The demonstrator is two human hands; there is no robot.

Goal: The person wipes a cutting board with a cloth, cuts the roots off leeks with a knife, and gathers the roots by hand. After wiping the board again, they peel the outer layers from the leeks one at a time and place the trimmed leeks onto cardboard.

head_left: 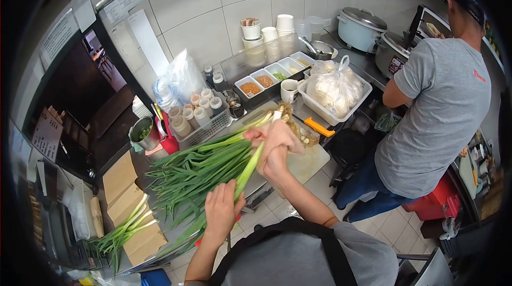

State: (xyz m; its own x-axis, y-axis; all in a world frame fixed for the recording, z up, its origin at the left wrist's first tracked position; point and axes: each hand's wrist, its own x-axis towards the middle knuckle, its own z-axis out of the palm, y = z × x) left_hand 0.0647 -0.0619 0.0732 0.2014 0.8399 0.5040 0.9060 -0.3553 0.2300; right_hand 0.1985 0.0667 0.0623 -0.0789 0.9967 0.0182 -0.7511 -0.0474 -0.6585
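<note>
My left hand (224, 208) is closed round the green part of a leek (248, 171). Higher on the same stalk, near its white end, my right hand (273, 150) holds a pinkish cloth (284, 135) wrapped against it. A large pile of long green leeks (200, 166) lies under and left of my hands, over the counter and a cutting board (311, 162). Roots and trimmings (296, 125) are beside the white ends. An orange-handled knife (320, 127) rests on the board's far right side.
Left are brown cardboard (128, 198) with more stalks (125, 230) and a metal pot (144, 131). Behind stand a bottle basket (205, 128), topping trays (264, 80), a mug (289, 91) and a bagged white bin (330, 112). A person (440, 104) stands at right by rice cookers (362, 27).
</note>
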